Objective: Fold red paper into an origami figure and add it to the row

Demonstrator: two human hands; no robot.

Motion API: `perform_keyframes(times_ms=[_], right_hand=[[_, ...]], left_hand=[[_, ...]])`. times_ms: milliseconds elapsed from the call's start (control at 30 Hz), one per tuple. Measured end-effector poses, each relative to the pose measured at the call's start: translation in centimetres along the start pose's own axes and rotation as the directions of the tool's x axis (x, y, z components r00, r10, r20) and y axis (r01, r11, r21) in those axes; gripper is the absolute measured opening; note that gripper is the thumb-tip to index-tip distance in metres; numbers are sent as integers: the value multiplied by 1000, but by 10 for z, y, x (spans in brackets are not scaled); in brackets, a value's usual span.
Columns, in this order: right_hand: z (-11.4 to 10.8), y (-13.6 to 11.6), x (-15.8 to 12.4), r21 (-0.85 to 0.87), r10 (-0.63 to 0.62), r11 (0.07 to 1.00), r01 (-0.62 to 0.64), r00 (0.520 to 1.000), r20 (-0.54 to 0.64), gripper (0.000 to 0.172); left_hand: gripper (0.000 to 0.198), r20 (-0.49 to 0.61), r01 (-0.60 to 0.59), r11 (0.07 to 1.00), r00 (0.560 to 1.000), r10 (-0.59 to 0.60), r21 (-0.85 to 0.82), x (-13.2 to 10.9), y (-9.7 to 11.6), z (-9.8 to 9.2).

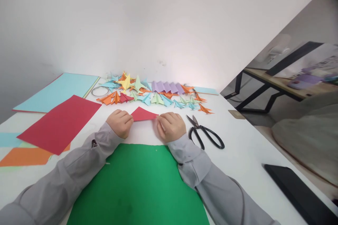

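A small piece of red paper [142, 114] with a pointed top edge is stretched between my two hands, beyond the far edge of a green sheet [139, 182]. My left hand [120, 123] pinches its left end, fingers curled. At its right end, my right hand [171, 126] has thumb and fingers closed on the corner. Behind the red paper lie many folded paper shapes in orange, yellow, green and blue, among them a yellow one [126, 82]. Black-handled scissors [206, 132] lie just right of my right hand, blades slightly apart.
At the left lie a large red sheet [62, 123], light blue sheets [58, 89] and orange paper [25, 156]. A wire ring [99, 91] and a pleated purple strip [167, 87] are near the wall. A black flat object [298, 191] sits at the right edge.
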State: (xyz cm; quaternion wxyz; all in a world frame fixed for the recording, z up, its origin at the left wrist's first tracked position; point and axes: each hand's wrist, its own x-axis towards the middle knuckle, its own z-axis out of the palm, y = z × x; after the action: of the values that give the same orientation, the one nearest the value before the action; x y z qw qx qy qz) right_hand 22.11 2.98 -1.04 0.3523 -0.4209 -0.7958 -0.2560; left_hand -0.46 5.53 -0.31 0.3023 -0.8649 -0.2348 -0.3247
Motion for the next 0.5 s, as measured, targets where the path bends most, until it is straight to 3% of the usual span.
perform_keyframes(times_ms=[233, 500], right_hand=[[5, -19, 6, 84, -225, 971, 222, 974, 21, 14], [3, -22, 4, 65, -284, 958, 279, 954, 98, 20]], left_hand=[[21, 99, -14, 995, 995, 24, -95, 11, 26, -2], [25, 116, -35, 994, 992, 48, -108, 14, 32, 3]])
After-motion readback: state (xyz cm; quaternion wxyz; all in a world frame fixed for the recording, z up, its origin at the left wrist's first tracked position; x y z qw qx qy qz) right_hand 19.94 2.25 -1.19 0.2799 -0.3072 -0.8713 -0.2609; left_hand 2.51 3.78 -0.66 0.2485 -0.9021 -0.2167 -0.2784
